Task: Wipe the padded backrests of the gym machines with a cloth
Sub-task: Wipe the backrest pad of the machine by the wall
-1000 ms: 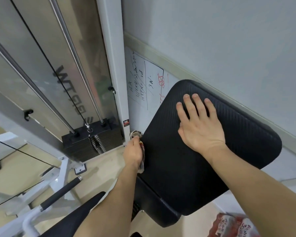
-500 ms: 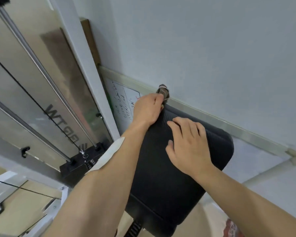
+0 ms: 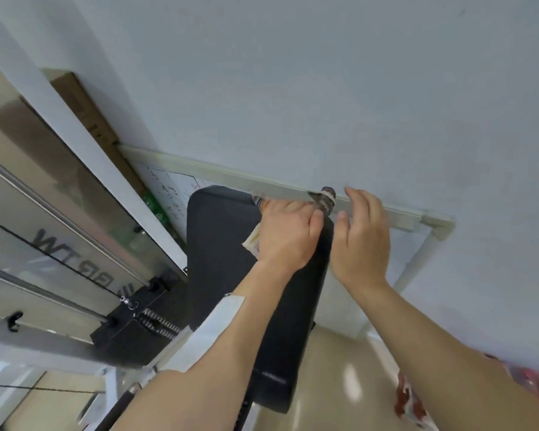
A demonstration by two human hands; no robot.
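A black padded backrest (image 3: 221, 275) stands upright in the middle of the view, close to the wall. My left hand (image 3: 285, 236) grips a patterned cloth (image 3: 324, 197) against the pad's top right corner; bits of the cloth stick out above and to the left of the fingers. My right hand (image 3: 360, 241) hovers just right of the pad, fingers relaxed and slightly bent, holding nothing. It is off the pad's surface.
A whiteboard with a pale frame (image 3: 231, 175) leans on the wall behind the pad. A weight stack (image 3: 131, 318) with guide rods and a cable stands to the left. A red patterned package (image 3: 411, 399) lies on the floor at lower right.
My left hand moved the cloth from the pad's left edge up along the top edge to its right corner. My right hand lifted off the pad face and moved to its right side.
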